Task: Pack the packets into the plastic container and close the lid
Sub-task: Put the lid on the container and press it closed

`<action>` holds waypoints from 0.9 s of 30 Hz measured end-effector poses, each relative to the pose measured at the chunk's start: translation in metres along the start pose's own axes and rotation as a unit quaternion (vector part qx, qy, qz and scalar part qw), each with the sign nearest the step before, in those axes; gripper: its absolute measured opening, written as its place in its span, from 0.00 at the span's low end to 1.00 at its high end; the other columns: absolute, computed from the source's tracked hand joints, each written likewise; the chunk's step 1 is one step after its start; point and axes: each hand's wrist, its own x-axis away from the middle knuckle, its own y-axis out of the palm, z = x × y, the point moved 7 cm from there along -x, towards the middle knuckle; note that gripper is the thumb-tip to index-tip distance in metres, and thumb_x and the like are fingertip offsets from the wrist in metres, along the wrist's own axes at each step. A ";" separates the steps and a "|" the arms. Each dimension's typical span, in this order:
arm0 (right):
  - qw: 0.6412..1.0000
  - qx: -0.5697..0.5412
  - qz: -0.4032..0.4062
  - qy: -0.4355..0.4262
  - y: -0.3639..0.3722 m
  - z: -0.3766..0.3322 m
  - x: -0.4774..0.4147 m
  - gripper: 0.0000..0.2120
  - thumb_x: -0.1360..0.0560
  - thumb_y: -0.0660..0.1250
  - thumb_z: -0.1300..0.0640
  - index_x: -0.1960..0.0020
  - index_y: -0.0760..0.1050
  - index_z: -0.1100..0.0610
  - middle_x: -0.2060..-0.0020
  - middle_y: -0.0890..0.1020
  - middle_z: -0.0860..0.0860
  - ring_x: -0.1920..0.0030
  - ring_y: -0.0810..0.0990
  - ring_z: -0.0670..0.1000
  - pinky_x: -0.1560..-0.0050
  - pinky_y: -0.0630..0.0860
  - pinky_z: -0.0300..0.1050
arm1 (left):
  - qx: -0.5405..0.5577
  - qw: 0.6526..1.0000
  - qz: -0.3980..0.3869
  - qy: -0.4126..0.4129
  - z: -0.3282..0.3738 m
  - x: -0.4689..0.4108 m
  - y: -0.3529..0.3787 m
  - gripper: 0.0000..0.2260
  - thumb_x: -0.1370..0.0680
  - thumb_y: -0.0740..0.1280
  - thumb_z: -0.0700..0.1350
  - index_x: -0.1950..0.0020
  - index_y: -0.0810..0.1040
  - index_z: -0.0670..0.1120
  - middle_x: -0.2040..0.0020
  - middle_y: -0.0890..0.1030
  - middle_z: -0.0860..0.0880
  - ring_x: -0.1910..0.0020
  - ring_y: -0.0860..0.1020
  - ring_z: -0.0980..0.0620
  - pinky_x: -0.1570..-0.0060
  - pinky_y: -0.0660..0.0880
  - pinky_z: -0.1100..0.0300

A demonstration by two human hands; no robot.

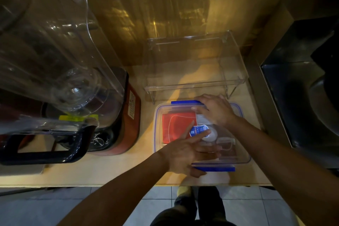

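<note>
A clear plastic container (157, 115) with blue seal lines sits on the wooden counter, its transparent lid lying on top. Through the lid I see a red packet (176, 124) on the left and a white packet with a blue label (196, 131) near the middle. My left hand (185, 154) lies flat on the lid at its near side, thumb beside the near blue clip (220, 169). My right hand (214, 110) presses the far side of the lid, fingers over the far blue clip (183, 102).
A red blender base (126, 115) with a clear jug (55, 60) stands to the left. A clear acrylic stand (194, 64) is behind the container. A dark metal appliance (302, 88) borders the right. The counter edge runs near my legs.
</note>
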 end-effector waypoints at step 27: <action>0.915 -0.267 0.139 0.270 -0.007 0.077 0.103 0.15 0.22 0.60 0.48 0.43 0.73 0.56 0.47 0.79 0.57 0.49 0.79 0.57 0.48 0.78 0.57 | 0.387 0.717 0.311 -0.489 -0.080 0.082 0.010 0.22 0.23 0.54 0.62 0.31 0.52 0.71 0.29 0.66 0.45 0.33 0.71 0.43 0.39 0.73 0.45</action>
